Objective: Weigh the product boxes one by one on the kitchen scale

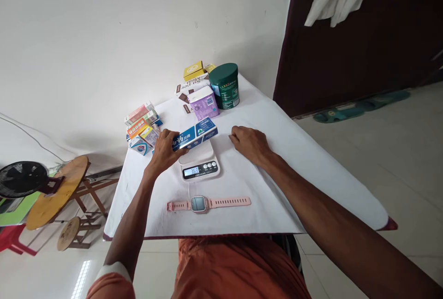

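My left hand [166,149] is closed around one end of a blue toothpaste box [196,133] with white lettering. The box lies across the pan of a white kitchen scale [201,163], and I cannot tell if its weight rests there. The lit scale display seems to read 363. To the right of the scale, my right hand [251,142] rests on the white-covered table [277,188] with its fingers curled in and nothing visible in them. A smartwatch [198,204] with a pink strap lies stretched out in front of the scale.
Behind the scale stand a purple pack [203,103], a dark green tub [224,86], a white "Super Meal" box [189,87] and a yellow box [194,71]. Several small cartons [141,128] are stacked at the left edge. A fan [23,179] sits on a wooden table [65,188] further left.
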{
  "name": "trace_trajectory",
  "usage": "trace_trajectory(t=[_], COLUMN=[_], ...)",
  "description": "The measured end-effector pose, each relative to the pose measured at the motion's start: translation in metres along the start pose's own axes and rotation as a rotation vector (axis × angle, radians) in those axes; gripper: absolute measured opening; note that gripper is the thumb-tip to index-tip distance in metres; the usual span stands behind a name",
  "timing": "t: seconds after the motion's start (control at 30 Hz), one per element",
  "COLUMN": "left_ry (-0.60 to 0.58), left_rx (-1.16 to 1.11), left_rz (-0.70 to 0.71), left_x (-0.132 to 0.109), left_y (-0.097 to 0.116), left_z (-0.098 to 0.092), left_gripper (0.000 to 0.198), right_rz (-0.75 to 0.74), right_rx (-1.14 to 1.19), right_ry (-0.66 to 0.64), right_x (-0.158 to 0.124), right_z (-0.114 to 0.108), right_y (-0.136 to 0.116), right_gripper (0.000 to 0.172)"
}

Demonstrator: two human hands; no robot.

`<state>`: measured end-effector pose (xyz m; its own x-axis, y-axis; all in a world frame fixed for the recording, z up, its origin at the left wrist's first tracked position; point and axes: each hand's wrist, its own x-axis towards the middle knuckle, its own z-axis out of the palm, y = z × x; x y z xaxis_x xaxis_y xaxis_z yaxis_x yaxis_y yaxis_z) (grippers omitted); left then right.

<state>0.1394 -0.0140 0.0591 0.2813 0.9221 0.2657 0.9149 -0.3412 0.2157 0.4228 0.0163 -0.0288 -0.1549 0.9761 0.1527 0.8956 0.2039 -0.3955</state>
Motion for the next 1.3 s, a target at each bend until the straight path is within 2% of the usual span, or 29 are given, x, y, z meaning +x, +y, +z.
trace_trajectory(t=[0.17, 0.3, 0.4, 0.5, 0.57, 0.63, 0.73, 0.8, 0.9, 0.97, 1.07, 1.17, 1.23, 1.3], left_ry=[-0.111, -0.104, 0.012, 0.171, 0.219, 0.179, -0.013, -0.119, -0.155, -0.122, -0.003, 0.106, 0.161, 0.177], left_rx=[-0.055, -0.086, -0.141, -0.156, -0.141, -0.120, -0.024, 0.043, 0.041, 0.020, 0.018, 0.060, 0.126, 0.189], left_rz=[-0.032, -0.011, -0.015, -0.007, 0.016, 0.041, 0.018, -0.033, -0.062, -0.050, -0.037, -0.072, -0.159, -0.278], left_x=[-0.005, -0.006, -0.009, -0.012, -0.013, -0.014, -0.016, -0.017, -0.019, -0.021, -0.024, -0.017, -0.005, 0.011], left_y=[-0.015, -0.018, -0.024, -0.029, -0.027, -0.021, -0.007, 0.000, 0.002, -0.004, -0.026, -0.061, -0.090, -0.117], left_z=[0.014, 0.010, -0.004, -0.018, -0.021, -0.016, 0.000, 0.010, 0.014, 0.006, -0.021, -0.058, -0.078, -0.090], left_gripper=[0.050, 0.061, 0.067, 0.055, 0.050, 0.052, 0.059, 0.057, 0.048, 0.047, 0.048, 0.051, 0.053, 0.052], right_rz=[0.072, 0.094, 0.101, 0.102, 0.105, 0.098, 0.074, 0.056, 0.049, 0.072, 0.115, 0.125, 0.118, 0.113], right_rx=[0.012, 0.000, 0.000, -0.002, -0.004, 0.000, 0.023, 0.041, 0.059, 0.063, 0.054, 0.056, 0.079, 0.101], right_ry=[0.058, 0.061, 0.052, 0.041, 0.031, 0.035, 0.054, 0.068, 0.071, 0.048, 0.007, 0.004, 0.014, 0.025], right_x=[0.001, 0.002, 0.002, 0.002, 0.002, 0.001, 0.001, 0.001, 0.002, 0.002, 0.002, 0.001, 0.000, 0.000], right_z=[-0.004, -0.002, -0.001, -0.001, -0.002, -0.001, 0.002, 0.004, 0.005, 0.003, 0.000, 0.000, 0.001, 0.003], right_y=[0.011, 0.012, 0.012, 0.011, 0.011, 0.012, 0.015, 0.018, 0.019, 0.017, 0.013, 0.010, 0.011, 0.013], right_gripper=[0.024, 0.022, 0.022, 0.021, 0.021, 0.021, 0.020, 0.019, 0.018, 0.017, 0.015, 0.013, 0.013, 0.012])
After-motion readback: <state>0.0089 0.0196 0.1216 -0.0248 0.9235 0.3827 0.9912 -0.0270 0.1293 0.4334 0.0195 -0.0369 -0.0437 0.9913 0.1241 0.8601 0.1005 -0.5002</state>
